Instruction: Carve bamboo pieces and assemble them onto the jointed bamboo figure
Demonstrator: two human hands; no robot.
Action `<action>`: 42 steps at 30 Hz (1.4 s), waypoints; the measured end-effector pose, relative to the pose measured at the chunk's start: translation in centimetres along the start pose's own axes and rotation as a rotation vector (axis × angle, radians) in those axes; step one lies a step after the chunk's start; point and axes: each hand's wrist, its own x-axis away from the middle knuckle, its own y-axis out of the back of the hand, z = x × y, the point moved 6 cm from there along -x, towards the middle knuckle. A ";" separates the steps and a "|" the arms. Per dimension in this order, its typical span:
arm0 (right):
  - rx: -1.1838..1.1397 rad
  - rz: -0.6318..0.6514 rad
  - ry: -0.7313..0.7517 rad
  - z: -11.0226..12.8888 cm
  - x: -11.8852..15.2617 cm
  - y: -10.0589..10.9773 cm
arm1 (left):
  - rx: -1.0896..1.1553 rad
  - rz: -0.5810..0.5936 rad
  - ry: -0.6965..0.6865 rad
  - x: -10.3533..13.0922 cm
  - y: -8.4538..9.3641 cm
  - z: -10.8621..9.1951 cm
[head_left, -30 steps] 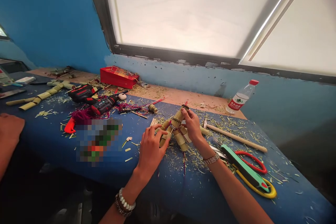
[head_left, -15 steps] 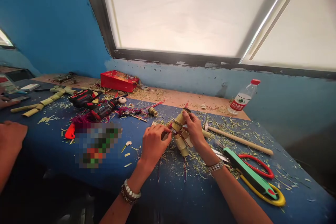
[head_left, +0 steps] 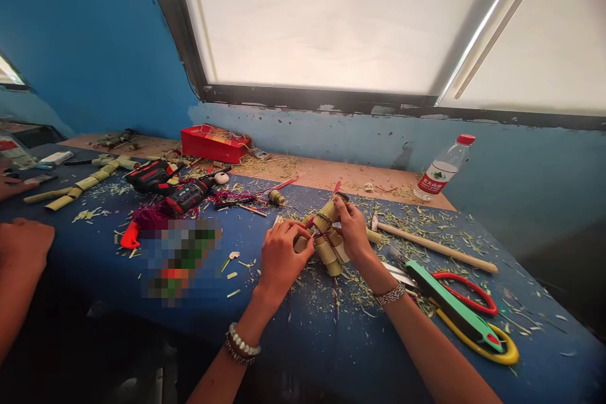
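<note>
A small figure of bamboo tube segments (head_left: 327, 251), strung together with dark reddish cord, stands tilted just above the blue table cover. My right hand (head_left: 356, 235) is closed around its upper tube, thumb and fingers near the dark top end. From the other side, my left hand (head_left: 284, 255) pinches at the figure's left side, by a short tube and a red bit at the joint. Its fingertips partly hide what they grip. Loose cord ends hang below the lower tubes. Bamboo shavings lie all around both hands.
At right lie a hammer (head_left: 435, 246), red-and-yellow-handled scissors (head_left: 504, 347) and a teal-handled tool (head_left: 454, 303). A water bottle (head_left: 440, 170) stands behind. Left are a power drill (head_left: 189, 194), purple thread (head_left: 154, 218), a red box (head_left: 215, 144), a jointed bamboo piece (head_left: 88, 184) and another person's hand (head_left: 26, 246).
My left fingers have shifted slightly at the figure's side, showing more of the short tube there. My right hand keeps its hold. The whole view has moved a little.
</note>
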 end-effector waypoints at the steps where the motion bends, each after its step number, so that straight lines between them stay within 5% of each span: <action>1: -0.005 0.004 -0.004 -0.1 0.0 0.0 | 0.004 -0.007 0.003 0.0 0.1 0.1; 19: -0.033 -0.002 -0.001 0.0 0.1 0.0 | 0.146 0.036 0.046 0.4 0.4 1.6; 25: -0.018 0.004 0.020 -0.1 0.0 0.0 | 0.271 0.052 0.176 0.7 -0.3 2.7; 42: -0.025 0.004 0.029 -0.2 0.1 0.0 | 0.203 0.044 0.045 0.7 -0.3 1.7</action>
